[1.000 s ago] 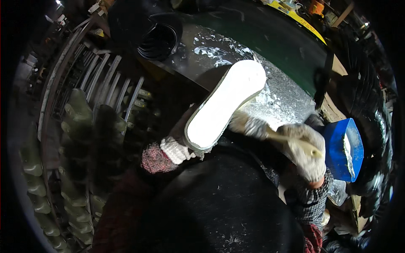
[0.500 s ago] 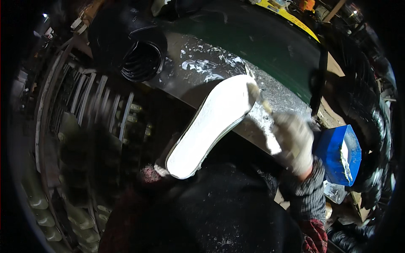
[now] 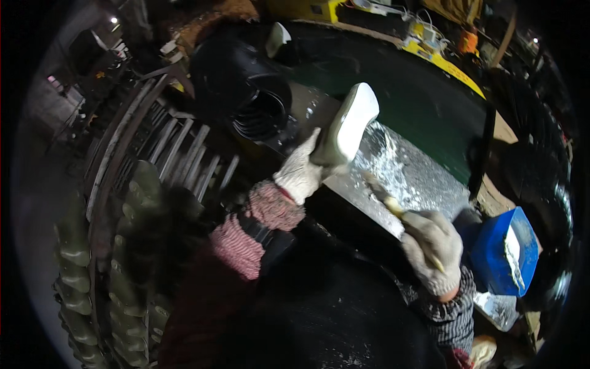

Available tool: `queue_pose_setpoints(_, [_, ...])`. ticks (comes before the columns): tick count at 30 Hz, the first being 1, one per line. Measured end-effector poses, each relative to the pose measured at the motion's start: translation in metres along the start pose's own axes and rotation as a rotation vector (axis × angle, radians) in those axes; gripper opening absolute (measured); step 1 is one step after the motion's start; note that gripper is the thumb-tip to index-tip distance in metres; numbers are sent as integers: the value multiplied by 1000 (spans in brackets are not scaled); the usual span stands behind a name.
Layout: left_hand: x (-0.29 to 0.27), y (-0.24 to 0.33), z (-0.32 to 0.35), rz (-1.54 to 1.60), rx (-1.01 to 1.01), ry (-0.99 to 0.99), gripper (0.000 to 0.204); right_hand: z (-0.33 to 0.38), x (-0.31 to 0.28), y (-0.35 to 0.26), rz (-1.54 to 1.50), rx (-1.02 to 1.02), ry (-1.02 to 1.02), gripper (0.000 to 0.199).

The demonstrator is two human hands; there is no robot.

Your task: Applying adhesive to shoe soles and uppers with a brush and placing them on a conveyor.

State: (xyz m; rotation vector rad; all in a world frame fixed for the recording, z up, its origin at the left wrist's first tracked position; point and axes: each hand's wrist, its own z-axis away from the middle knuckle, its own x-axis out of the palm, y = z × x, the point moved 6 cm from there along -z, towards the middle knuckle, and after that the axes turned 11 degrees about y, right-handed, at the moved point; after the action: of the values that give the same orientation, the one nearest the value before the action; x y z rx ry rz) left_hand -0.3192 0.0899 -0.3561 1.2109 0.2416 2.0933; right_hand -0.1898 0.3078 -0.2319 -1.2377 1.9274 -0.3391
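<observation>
My left hand (image 3: pixel 299 172), in a white glove, grips the near end of a shoe sole (image 3: pixel 353 126) covered in white coating. The sole is tilted, its far end raised above a grey metal plate (image 3: pixel 427 181) smeared white. A brush (image 3: pixel 389 202) with a pale wooden handle is in my gloved right hand (image 3: pixel 433 249). Its bristle end, a little blurred, hangs over the plate's near part, apart from the sole.
Right of my right hand stands a blue container (image 3: pixel 491 267) with white residue on its inner wall. A black ribbed, hollow object (image 3: pixel 246 86) sits beyond my left hand. Racks with rows of greenish soles (image 3: pixel 77 280) stand at the left. A dark green surface (image 3: pixel 405 101) stretches behind the plate.
The sole has moved away from me to the far side and turned steeper, carried by my left hand. The brush has left the sole and come down over the plate. The view has shifted.
</observation>
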Motion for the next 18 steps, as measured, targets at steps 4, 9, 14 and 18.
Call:
queue_pose_setpoints(4, [23, 43, 30, -97, 273, -221, 48, 49, -37, 28, 18, 219, 123, 23])
queue_pose_setpoints(9, [8, 164, 115, -923, 1665, 515, 62, 109, -63, 61, 5, 568, 298, 20])
queue_pose_setpoints(14, [-37, 190, 56, -1845, 1456, 791, 72, 89, -52, 69, -52, 683, 301, 19])
queue_pose_setpoints(18, [-30, 192, 48, -1950, 1628, 816, 49, 55, -41, 51, 56, 434, 221, 18])
